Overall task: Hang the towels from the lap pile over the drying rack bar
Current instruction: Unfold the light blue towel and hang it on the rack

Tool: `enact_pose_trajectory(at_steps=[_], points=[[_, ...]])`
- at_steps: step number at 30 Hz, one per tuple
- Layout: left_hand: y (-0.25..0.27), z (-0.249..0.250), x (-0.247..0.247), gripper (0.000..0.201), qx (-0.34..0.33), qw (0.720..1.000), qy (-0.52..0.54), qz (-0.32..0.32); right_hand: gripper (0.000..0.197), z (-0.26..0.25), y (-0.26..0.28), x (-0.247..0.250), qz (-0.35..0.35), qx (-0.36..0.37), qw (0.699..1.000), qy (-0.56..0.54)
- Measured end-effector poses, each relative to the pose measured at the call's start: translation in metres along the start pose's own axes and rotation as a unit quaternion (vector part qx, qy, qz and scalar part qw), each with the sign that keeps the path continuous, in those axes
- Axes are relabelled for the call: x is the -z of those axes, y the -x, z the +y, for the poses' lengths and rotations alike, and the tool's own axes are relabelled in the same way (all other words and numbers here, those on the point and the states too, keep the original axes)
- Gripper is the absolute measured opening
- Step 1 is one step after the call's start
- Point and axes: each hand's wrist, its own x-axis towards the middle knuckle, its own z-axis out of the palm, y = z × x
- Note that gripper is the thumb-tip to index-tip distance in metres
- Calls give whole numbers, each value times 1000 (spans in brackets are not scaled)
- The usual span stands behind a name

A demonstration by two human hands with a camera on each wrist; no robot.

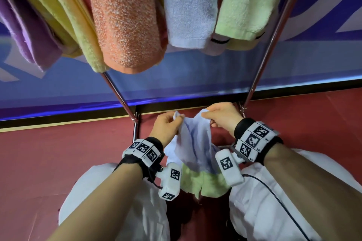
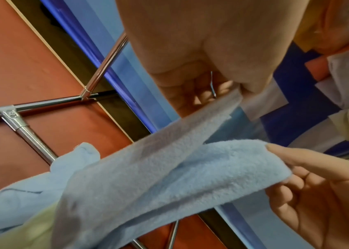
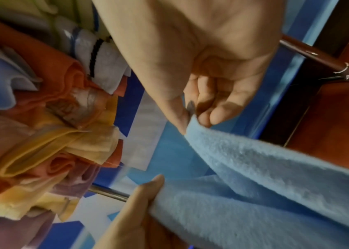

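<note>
A light blue towel [image 1: 193, 143] hangs between both hands above my lap, its lower part resting on a light green towel [image 1: 203, 184] on the lap pile. My left hand [image 1: 179, 118] pinches one top corner and my right hand [image 1: 205, 116] pinches the other, a short gap apart. The left wrist view has the left hand [image 2: 231, 91] gripping the towel's [image 2: 169, 168] thin edge. In the right wrist view, the right hand's thumb and fingers [image 3: 190, 121] pinch the towel [image 3: 276, 185]. The rack bar is hidden under towels hung overhead.
Purple [image 1: 29, 31], yellow [image 1: 64, 17], orange [image 1: 125, 21], pale blue [image 1: 190, 6] and green [image 1: 248, 0] towels hang above. Chrome rack legs [image 1: 117, 92] [image 1: 264, 55] slope down to a base on the red floor [image 1: 58, 162]. A blue wall panel [image 1: 195, 76] stands behind.
</note>
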Motion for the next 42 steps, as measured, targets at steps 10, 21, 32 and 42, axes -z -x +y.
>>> enact_pose_trajectory(at_steps=[10, 21, 32, 42], points=[[4, 5, -11, 30, -1, 998, 24, -66, 23, 6, 2, -19, -91, 37, 995, 22], [-1, -2, -5, 12, -50, 997, -54, -35, 17, 5, 4, -15, -90, 29, 995, -16], [0, 0, -2, 17, -54, 998, -31, -24, 13, 2, 9, -21, -120, 76, 990, -8], [-1, -4, 0, 12, -66, 996, -51, -20, 11, 10, 12, -26, -77, 90, 992, -47]])
